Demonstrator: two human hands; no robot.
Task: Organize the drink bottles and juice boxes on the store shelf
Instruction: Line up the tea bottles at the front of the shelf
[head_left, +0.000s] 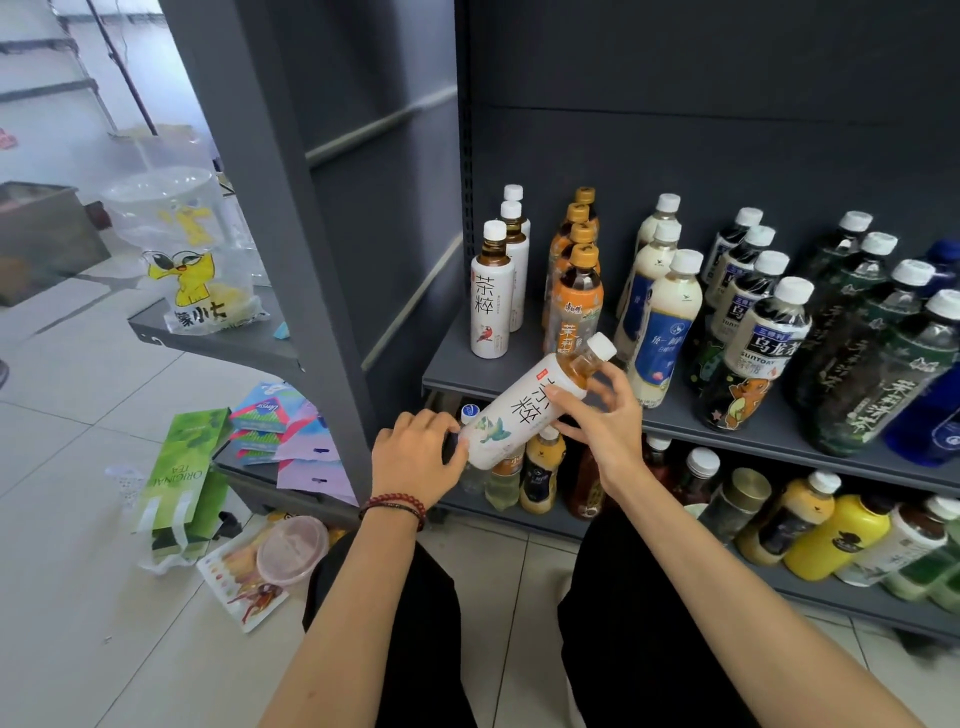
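Head view: both hands are on one white-label tea bottle (519, 410), held in the air just in front of the upper shelf (691, 423) edge.
- Left hand (418, 457): fingers curled round the bottle's base end, full grip.
- Right hand (602, 415): thumb on the label, fingers wrapped round the shoulder just below the white cap (601, 345).
- Bottle is tilted, with the cap up and to the right and the base down in the left hand.
- Above the left hand: row of matching white-label bottles (491, 306), upright on the shelf.
- Just above the right hand: orange-cap tea row (576, 291).
- Up and right of the right hand, in order: milk tea row (660, 322), oolong row (763, 332), dark green tea row (872, 353), with blue bottles (935, 415) furthest out.
- Under both hands: mixed lower-shelf bottles (540, 473). A yellow bottle (841, 535) sits well right of the right hand, lower down.
- Beaded bracelet (395, 506) on the left wrist.
- Left of the left hand, on the floor: green tea box (182, 467).
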